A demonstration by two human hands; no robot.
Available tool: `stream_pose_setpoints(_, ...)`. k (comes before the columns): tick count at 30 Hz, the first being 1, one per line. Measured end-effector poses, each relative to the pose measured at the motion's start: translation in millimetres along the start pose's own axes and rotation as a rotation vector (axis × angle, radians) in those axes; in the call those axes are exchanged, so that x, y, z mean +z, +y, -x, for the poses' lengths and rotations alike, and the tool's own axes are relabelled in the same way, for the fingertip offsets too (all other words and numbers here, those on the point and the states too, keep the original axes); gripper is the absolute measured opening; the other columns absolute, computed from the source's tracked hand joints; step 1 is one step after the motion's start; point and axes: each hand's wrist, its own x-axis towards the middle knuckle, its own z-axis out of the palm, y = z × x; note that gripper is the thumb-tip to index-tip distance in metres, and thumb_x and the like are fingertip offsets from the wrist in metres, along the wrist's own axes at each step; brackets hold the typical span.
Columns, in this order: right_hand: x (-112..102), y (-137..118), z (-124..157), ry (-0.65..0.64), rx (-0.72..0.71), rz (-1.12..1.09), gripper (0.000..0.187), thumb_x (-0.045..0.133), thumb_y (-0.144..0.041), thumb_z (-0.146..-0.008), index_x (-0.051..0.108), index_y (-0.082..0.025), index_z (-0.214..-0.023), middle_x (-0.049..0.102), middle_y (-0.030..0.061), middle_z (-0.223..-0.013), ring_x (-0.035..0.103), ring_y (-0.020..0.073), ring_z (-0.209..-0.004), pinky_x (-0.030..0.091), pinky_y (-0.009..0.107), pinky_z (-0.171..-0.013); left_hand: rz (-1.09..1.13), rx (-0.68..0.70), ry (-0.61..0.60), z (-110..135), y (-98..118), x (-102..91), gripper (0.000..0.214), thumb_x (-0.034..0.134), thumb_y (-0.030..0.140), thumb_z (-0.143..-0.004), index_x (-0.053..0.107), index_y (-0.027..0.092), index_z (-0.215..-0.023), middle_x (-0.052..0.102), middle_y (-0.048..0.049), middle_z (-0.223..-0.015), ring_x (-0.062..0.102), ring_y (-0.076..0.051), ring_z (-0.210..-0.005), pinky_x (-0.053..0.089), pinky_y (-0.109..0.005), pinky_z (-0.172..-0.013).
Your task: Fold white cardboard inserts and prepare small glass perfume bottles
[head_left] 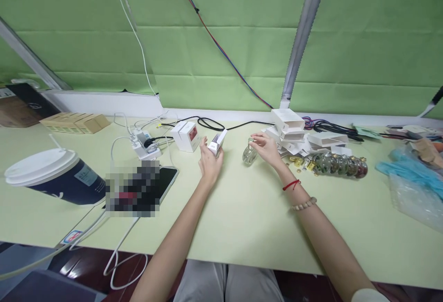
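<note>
My left hand (209, 161) is closed around a small white box (215, 144), with a flap standing up at its top end. To the right of it, my right hand (266, 147) pinches a small see-through glass bottle (249, 154) by the neck. The bottle hangs slightly tilted, low over the table; whether its base touches cannot be told. Behind my left hand stands a bigger white box (186, 137) with a red picture on its side. Beyond my right forearm lies a row of round glass bottles (341, 165), some with dark contents, beside gold-coloured pieces (296, 161).
White open boxes (289, 129) are piled at the back right. A power strip (141, 144), a phone (168, 182) and a lidded cup (58, 175) occupy the left, with white cables around them. Blue and see-through plastic (411, 168) lies far right on the pale table (238, 223).
</note>
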Motion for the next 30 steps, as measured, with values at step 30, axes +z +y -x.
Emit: stream_pose_setpoints(30,-1.1,-49.2,2.4,-0.245,-0.017,-0.110,0.022,0.067,-0.032,-0.067,0.068,-0.011,-0.074,0.056,0.0102,-0.100,0.057,0.0133,-0.081,0.050,0.025,-0.072,0.514,0.136,-0.327,42.4,41.8,-1.5,0.037,0.047,0.037,-0.084,0.051,0.016,-0.115,0.058,-0.0090,-0.108,0.057,-0.015,-0.086,0.045,-0.020,-0.056)
